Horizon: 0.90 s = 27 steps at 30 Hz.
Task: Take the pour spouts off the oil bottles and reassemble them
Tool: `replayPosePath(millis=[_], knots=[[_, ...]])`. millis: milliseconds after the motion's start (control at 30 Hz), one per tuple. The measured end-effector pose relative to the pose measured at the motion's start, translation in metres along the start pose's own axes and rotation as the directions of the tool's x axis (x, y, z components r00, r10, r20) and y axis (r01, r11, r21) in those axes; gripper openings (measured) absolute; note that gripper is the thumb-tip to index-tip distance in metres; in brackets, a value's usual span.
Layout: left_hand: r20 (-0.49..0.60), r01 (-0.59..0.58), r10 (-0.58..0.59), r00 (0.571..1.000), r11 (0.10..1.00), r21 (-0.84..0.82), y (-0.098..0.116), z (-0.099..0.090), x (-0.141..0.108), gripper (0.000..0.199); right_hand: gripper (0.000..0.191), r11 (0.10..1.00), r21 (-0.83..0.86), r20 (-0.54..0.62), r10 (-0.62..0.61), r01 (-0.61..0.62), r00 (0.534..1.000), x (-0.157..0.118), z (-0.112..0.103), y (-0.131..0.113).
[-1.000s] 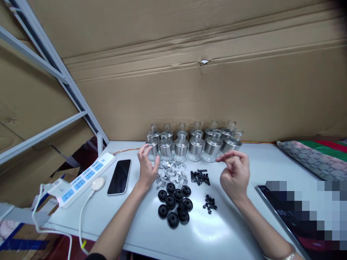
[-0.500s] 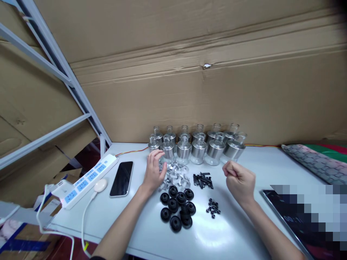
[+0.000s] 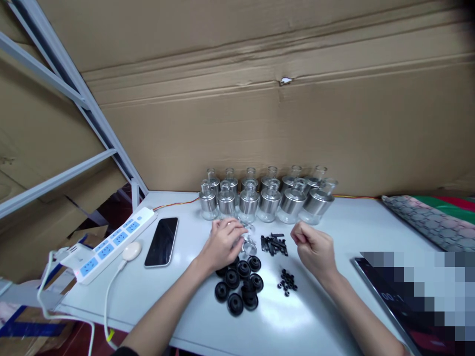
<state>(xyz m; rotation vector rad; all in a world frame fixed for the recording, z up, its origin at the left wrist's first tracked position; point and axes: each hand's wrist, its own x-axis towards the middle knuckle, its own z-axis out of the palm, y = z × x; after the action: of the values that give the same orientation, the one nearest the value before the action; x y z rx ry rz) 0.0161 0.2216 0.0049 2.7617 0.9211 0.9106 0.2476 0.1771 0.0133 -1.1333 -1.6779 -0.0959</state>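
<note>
My left hand (image 3: pixel 225 242) is over the pile of clear plastic parts (image 3: pixel 250 247), covering much of it. Its fingers are bent and its thumb sits apart from them; I see nothing held there, though the palm side is hidden. My right hand (image 3: pixel 313 247) is closed in a fist above the table, and whatever it holds is hidden. To its left lie a heap of small black strip-like parts (image 3: pixel 273 244) and a cluster of tiny black rings (image 3: pixel 287 282). Round black stepped caps (image 3: pixel 235 304) are grouped below my left hand.
Two rows of glass bottles with metal bands (image 3: pixel 249 201) stand along the cardboard wall (image 3: pixel 222 133). On the left are a phone (image 3: pixel 162 242), a power strip (image 3: pixel 118 245) and a white round charger (image 3: pixel 131 251). A tablet with a timer (image 3: pixel 393 301) lies at right.
My left hand has come down and to the right over the clear parts. My right fist stays closed and appears slightly further left. The whole view has shifted a little.
</note>
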Motion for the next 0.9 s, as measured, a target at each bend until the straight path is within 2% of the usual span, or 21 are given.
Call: replayPosePath(millis=[100,433,633,767,900], knots=[[0.096,-0.004,0.002,0.995,1.0,0.026,0.008,0.002,0.0,0.023,0.023,0.999,-0.01,0.037,-0.041,0.041,0.998,0.002,-0.001,-0.005],[0.16,0.013,-0.035,0.986,0.99,0.14,0.014,0.013,0.001,0.024,0.025,0.994,-0.006,0.065,-0.107,0.107,0.992,0.004,-0.006,-0.012],[0.104,0.027,-0.036,0.994,0.996,0.087,0.01,0.017,0.0,0.012,0.027,0.992,0.006,0.065,-0.124,0.124,0.99,0.003,-0.007,-0.015],[0.005,0.022,-0.022,1.0,1.0,0.007,0.013,0.013,-0.001,0.011,0.027,0.991,0.025,0.098,-0.13,0.128,0.987,0.0,-0.005,-0.015],[-0.102,0.093,-0.107,0.989,0.986,-0.137,0.019,0.007,0.0,0.012,0.029,0.993,0.042,0.132,-0.115,0.11,0.985,0.0,-0.001,-0.018]])
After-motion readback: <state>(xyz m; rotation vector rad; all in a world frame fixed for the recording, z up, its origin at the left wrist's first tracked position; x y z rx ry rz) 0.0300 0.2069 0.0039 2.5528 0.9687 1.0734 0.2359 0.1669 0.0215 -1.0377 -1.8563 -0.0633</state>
